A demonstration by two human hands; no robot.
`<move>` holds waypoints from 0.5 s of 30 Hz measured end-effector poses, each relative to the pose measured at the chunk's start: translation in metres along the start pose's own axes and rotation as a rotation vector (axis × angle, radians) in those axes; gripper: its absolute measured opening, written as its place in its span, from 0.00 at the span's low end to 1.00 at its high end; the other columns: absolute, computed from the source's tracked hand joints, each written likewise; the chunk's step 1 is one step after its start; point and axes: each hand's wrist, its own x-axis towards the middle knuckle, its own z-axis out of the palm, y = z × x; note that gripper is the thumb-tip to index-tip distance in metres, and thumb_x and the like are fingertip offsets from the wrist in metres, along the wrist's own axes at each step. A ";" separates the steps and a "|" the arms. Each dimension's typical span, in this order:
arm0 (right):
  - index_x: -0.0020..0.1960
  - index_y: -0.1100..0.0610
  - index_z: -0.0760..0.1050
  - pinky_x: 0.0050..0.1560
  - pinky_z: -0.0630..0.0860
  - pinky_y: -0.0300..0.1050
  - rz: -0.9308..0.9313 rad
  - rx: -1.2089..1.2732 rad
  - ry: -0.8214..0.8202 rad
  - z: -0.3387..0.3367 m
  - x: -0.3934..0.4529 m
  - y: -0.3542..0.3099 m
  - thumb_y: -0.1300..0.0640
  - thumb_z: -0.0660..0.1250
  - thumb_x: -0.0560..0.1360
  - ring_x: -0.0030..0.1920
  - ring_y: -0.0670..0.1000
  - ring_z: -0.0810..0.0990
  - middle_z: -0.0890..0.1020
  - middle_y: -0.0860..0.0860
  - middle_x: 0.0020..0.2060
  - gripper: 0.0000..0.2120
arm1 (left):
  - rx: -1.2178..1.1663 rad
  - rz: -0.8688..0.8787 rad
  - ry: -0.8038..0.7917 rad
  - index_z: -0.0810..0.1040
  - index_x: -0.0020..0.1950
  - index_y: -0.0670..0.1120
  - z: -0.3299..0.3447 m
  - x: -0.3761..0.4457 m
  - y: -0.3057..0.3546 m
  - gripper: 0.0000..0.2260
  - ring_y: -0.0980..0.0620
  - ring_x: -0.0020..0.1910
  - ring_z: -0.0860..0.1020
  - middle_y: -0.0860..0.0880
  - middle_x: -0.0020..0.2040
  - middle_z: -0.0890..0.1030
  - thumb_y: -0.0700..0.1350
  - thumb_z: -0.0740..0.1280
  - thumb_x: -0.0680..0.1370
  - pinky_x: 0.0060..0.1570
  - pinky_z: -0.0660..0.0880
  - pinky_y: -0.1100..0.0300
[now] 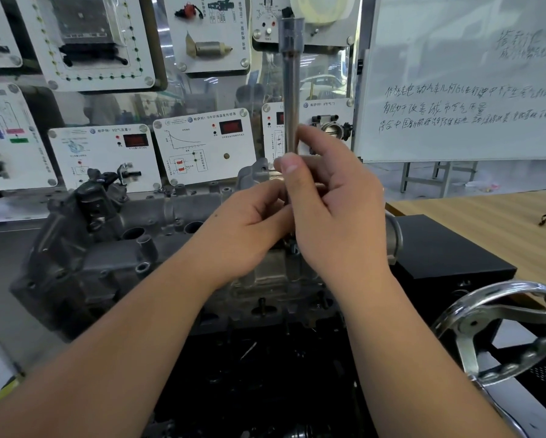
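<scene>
A long socket tool (291,90) is held upright above the engine block (101,257). Its lower shaft is gripped by the right hand (338,213) with the thumb pressed along it, and its base is pinched by the curled fingers of the left hand (246,232).

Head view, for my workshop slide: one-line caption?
Left hand and right hand hold a long metal socket tool upright over the engine block.

This is a car-mechanics training workshop, shown by the bare engine block (113,257) on a stand, wall panels (206,147) displaying mounted car parts, and a handwritten whiteboard (461,77).
</scene>
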 end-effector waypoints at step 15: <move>0.56 0.53 0.83 0.46 0.77 0.33 0.001 -0.006 0.017 0.000 0.001 0.000 0.53 0.70 0.77 0.45 0.39 0.82 0.84 0.38 0.41 0.08 | 0.059 0.007 0.030 0.82 0.51 0.62 0.000 -0.003 0.001 0.10 0.50 0.49 0.85 0.53 0.47 0.87 0.61 0.62 0.78 0.51 0.81 0.44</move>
